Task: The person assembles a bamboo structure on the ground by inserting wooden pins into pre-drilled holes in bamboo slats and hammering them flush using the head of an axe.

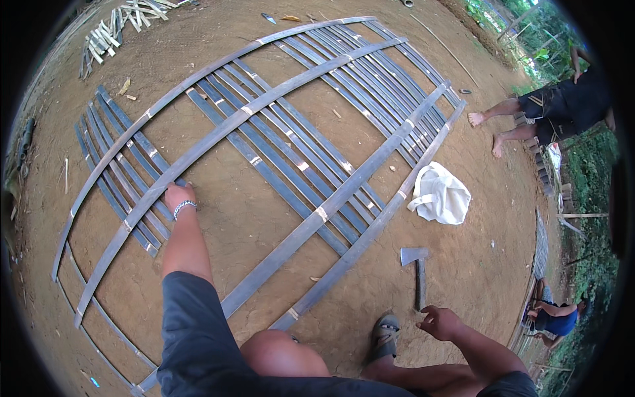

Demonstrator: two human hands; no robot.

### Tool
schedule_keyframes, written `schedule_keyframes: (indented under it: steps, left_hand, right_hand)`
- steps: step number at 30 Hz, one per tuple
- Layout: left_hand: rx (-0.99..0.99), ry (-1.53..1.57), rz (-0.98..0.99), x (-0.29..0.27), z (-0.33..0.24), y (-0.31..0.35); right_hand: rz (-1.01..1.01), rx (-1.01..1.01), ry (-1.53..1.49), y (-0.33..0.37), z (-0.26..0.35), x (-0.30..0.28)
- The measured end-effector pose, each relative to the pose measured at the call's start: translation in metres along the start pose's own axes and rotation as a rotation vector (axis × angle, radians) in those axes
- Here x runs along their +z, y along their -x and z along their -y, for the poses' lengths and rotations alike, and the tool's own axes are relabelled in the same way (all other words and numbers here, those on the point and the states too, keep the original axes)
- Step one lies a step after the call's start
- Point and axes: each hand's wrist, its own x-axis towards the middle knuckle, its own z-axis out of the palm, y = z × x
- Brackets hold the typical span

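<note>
A large lattice of dark split-bamboo slats lies on the bare earth, with long slats crossing groups of shorter ones. My left hand [180,196], a chain bracelet at its wrist, is closed at the edge of a long bamboo slat [210,140], beside the left group of short slats [126,173]. Its fingertips are partly hidden. My right hand [442,323] hangs near my right foot, thumb and forefinger apart, nothing seen in it. Just beyond those fingers is the handle end of an axe [420,281], lying on the ground with its metal head away from me.
A white cloth bag [442,194] sits by the lattice's right edge. Split bamboo offcuts [102,40] are heaped at the far left. One person [562,106] stands barefoot at the right; another [555,317] is lower right beside more slats. My sandalled foot [383,334] is near the axe.
</note>
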Motion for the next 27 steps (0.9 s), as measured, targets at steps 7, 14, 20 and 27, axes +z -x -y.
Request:
schedule_keyframes:
  steps: [7,14,20,27]
  left_hand:
    - [0.012,-0.073,0.112,-0.005,0.016,-0.031]
    - [0.055,0.093,0.225,0.006,-0.006,0.059]
    - [0.044,0.299,0.354,0.005,0.016,0.135]
    - [0.046,0.167,0.15,0.019,0.005,0.064]
  right_hand:
    - [0.022,-0.125,-0.098,0.008,0.044,0.028]
    - [0.064,-0.185,-0.03,-0.018,0.051,0.04]
    - [0.029,-0.293,0.008,-0.047,0.082,0.026]
    - [-0.022,-0.452,-0.1,-0.064,0.111,0.034]
